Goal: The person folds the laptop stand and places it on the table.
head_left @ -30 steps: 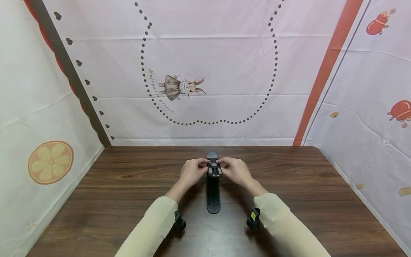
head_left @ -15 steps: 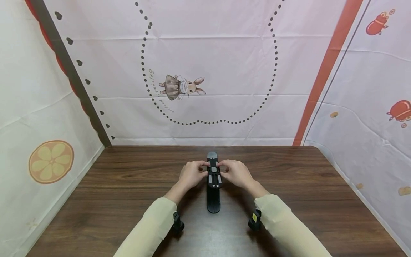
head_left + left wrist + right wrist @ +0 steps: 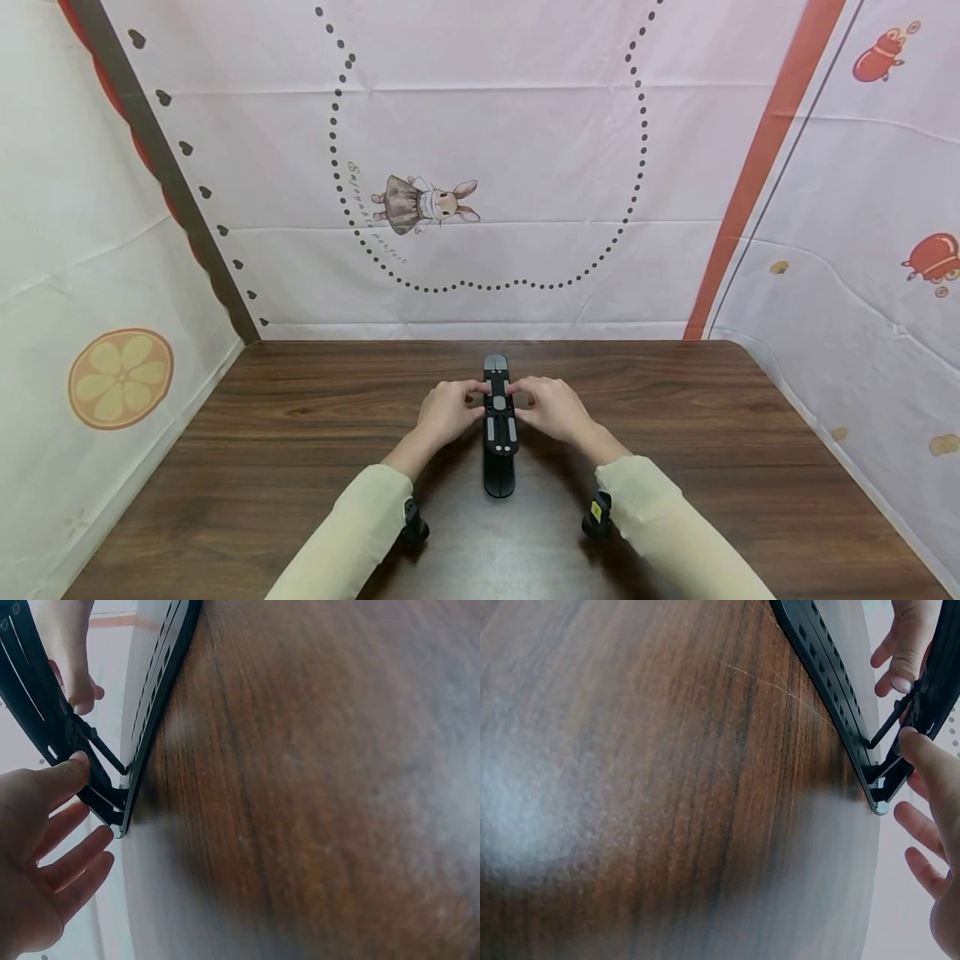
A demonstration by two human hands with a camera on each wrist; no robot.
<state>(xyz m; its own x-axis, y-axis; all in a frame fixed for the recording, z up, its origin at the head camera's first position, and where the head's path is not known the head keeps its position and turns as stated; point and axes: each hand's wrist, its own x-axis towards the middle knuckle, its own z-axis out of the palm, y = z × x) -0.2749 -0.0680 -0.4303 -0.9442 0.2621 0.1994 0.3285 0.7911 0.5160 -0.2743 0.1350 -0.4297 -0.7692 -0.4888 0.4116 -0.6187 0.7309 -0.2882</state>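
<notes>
A black folding laptop stand (image 3: 500,429) lies lengthwise in front of me, its raised upper arm carrying grey pads and pointing toward me. Its slotted base strip (image 3: 829,682) rests on the table. Arm and base meet at the far end, forming a narrow V with a thin strut (image 3: 109,754) between them. My left hand (image 3: 447,408) pinches the arm's left edge near the hinge, thumb (image 3: 66,780) against its side. Opposite it, my right hand (image 3: 553,408) pinches the right edge, thumb (image 3: 919,750) beside the strut's upper end. The remaining fingers of both hands are loosely bent.
The dark wood table (image 3: 315,433) spreads out on both sides of the stand. A printed white cloth (image 3: 525,167) hangs behind it and along both sides. Small black wrist cameras (image 3: 415,525) sit beneath the pale sleeves (image 3: 348,533).
The upper arm's near end has swung down and toward me, covering more of the base strip in the head view. Both hands have dropped slightly with it, keeping their hold.
</notes>
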